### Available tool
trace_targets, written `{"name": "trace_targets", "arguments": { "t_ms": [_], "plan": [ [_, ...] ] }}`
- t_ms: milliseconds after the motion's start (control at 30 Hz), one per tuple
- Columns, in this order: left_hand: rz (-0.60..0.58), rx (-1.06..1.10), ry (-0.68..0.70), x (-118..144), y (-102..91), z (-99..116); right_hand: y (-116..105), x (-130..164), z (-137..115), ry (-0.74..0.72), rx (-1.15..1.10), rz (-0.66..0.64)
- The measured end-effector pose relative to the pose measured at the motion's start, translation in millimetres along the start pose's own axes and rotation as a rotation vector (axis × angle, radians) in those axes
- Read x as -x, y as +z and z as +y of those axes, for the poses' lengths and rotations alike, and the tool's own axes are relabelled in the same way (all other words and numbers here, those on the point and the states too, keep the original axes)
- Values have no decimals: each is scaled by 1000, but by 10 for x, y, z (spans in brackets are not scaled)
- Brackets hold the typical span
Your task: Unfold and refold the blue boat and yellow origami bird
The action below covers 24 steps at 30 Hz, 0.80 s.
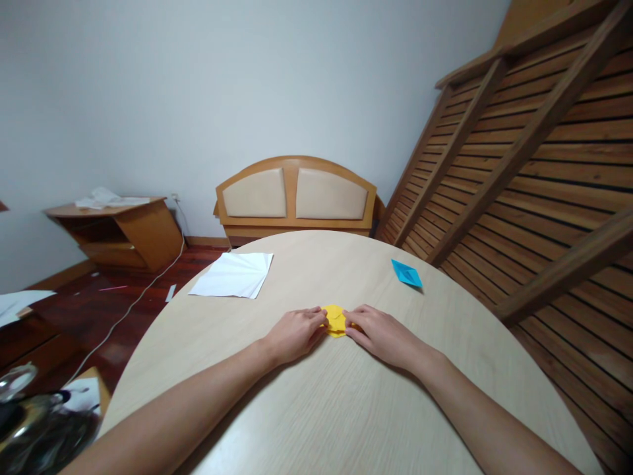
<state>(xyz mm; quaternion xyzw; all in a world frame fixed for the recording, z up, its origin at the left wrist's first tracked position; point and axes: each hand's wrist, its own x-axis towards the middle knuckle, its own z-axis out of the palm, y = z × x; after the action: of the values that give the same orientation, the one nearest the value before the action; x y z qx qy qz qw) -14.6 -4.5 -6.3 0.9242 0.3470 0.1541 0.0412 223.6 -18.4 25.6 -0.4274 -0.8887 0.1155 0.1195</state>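
A small piece of folded yellow paper (pixel 335 319) lies on the round table between my two hands. My left hand (pixel 301 332) grips its left edge with bent fingers, and my right hand (pixel 380 333) pinches its right edge. Fold lines and a raised flap show on the paper's upper face. The fingertips cover both side edges, so its full outline is partly hidden. Farther back on the right, apart from my hands, rests a folded blue paper piece (pixel 407 273).
A creased white sheet (pixel 232 276) lies at the table's left. Beneath everything is the pale wooden tabletop (pixel 316 409). A wooden headboard (pixel 291 191) stands behind, slatted wooden panels (pixel 534 145) lean at the right, and a low cabinet (pixel 148 234) is at left.
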Motion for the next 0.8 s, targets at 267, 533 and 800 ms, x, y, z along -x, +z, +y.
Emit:
{"name": "trace_targets", "arguments": {
  "t_ms": [267,533,800],
  "plan": [
    [12,-1,-19,14,6,-2,57,-12,-1,-5,10,43],
    [29,14,-78,-2,15,1,104,-34,1,-14,46,65],
    [69,30,-152,-36,16,11,138,-44,-6,-3,18,113]
  ]
}}
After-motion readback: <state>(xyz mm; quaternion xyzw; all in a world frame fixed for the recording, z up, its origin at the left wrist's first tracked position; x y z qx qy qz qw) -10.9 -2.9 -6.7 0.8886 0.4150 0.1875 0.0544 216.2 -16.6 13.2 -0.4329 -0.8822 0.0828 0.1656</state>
